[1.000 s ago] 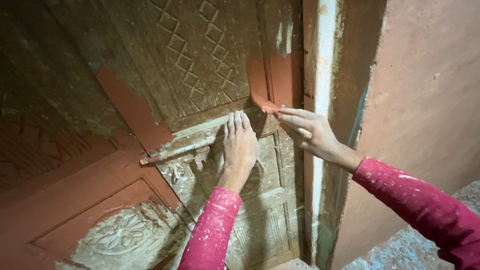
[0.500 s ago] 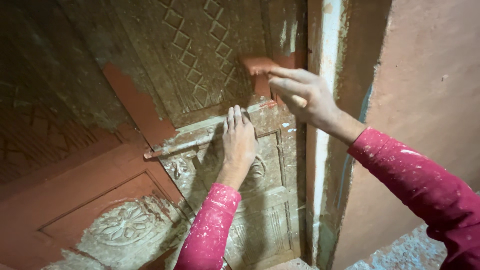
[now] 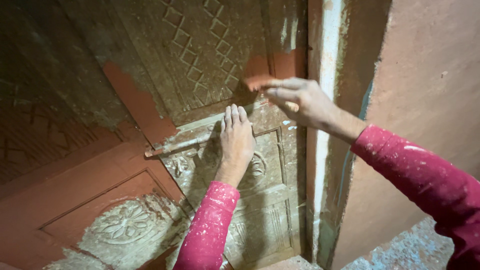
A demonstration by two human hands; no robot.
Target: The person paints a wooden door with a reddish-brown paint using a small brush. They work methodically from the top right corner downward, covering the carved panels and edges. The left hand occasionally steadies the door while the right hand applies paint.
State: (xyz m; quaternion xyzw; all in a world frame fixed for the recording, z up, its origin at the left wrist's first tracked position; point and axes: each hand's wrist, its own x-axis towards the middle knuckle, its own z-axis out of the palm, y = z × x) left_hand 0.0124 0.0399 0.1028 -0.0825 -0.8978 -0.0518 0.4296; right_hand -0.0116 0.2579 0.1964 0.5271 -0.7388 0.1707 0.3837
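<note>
A carved wooden door [image 3: 200,60], half coated in red-brown paint, fills the view beside a plastered reddish wall [image 3: 430,100]. The left hand [image 3: 236,140] presses flat, fingers together, on the door's grey middle rail. The right hand [image 3: 300,100] grips a small paint-loaded brush [image 3: 257,81] whose bristles touch the door's upper right panel.

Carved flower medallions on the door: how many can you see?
2. One flower medallion sits in the lower left panel, ringed by red-brown paint. A second round carving lies half hidden behind the left hand. Others may be out of view.
</note>
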